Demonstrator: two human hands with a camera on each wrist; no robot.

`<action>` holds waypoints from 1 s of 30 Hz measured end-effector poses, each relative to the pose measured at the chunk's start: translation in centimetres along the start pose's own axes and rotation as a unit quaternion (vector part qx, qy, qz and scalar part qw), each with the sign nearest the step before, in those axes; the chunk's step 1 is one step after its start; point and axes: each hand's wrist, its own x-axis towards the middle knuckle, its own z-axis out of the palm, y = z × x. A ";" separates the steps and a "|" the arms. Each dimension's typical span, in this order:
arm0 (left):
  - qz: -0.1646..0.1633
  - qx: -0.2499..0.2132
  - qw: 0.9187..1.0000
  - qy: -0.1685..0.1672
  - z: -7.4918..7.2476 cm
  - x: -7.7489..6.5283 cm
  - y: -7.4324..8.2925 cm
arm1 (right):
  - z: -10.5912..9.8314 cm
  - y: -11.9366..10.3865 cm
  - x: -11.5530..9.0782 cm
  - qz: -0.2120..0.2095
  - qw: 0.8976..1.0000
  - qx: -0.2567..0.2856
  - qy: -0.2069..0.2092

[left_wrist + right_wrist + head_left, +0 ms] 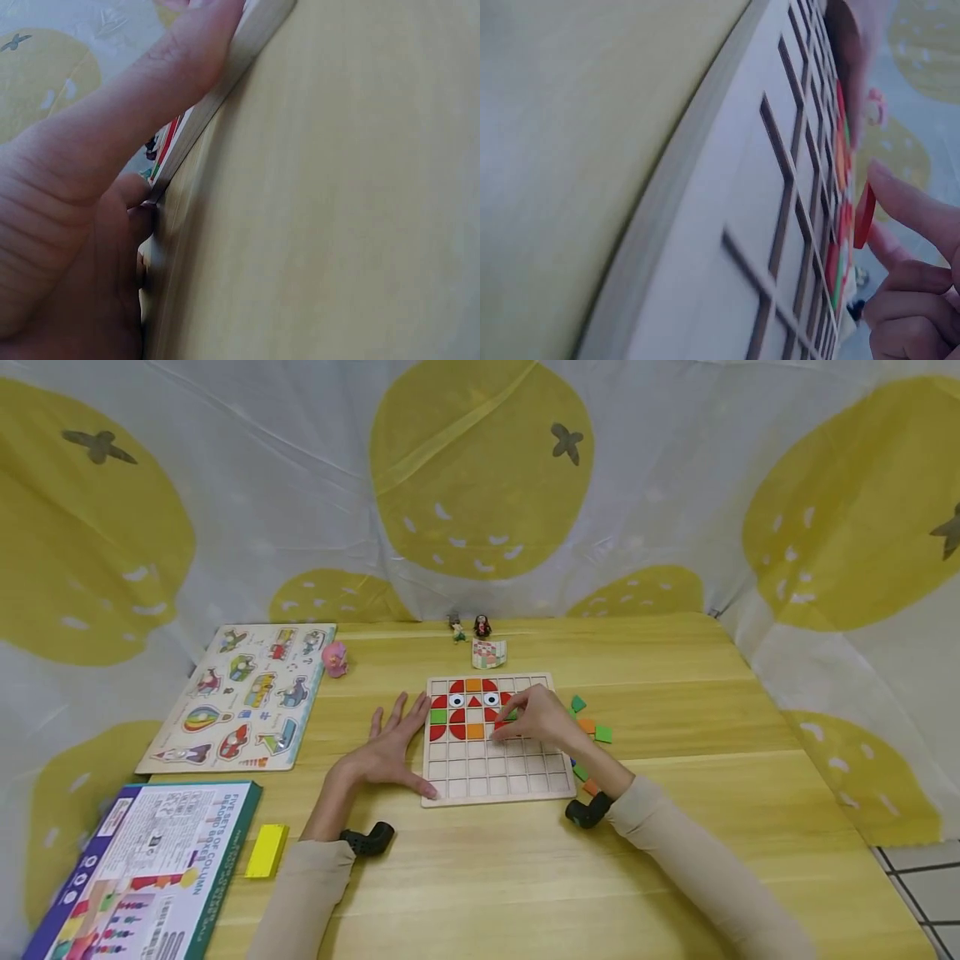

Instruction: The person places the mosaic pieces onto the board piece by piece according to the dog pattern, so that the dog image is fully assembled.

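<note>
A wooden grid board (487, 787) lies on the table, its upper rows partly filled with red, orange, green and white tiles and two eye-like pieces. My left hand (384, 753) is spread along the board's left side, thumb at the lower left corner and fingertips at the upper left edge. In the left wrist view, the thumb (172, 64) rests against the board's edge. Over the right part of the pattern, my right hand (543, 718) pinches a red tile (865, 216) between thumb and finger, held just above the board. Its exact shape is hard to tell edge-on.
Loose green tiles (603, 734) and orange ones lie right of the board, partly under my right forearm. A picture card (489, 654) and two small figurines (482, 626) stand behind. Leftward are a peg puzzle (247, 697), a pink toy (335, 658), a yellow block (266, 852) and a box (161, 860).
</note>
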 end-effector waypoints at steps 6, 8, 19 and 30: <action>-0.003 -0.003 1.000 -0.002 0.1 0.1 0.2 | 1.4 -0.4 1.0 0.008 1.000 -0.013 0.003; -0.003 -0.005 1.000 0.000 0.1 0.1 0.2 | 1.4 -0.2 1.2 0.001 1.000 -0.010 -0.003; -0.006 0.002 1.000 -0.002 0.1 0.1 0.0 | 1.0 0.1 1.8 -0.027 0.999 -0.016 -0.017; -0.009 0.002 1.000 -0.005 0.0 0.1 0.0 | 1.2 0.3 2.1 -0.023 0.999 -0.006 -0.024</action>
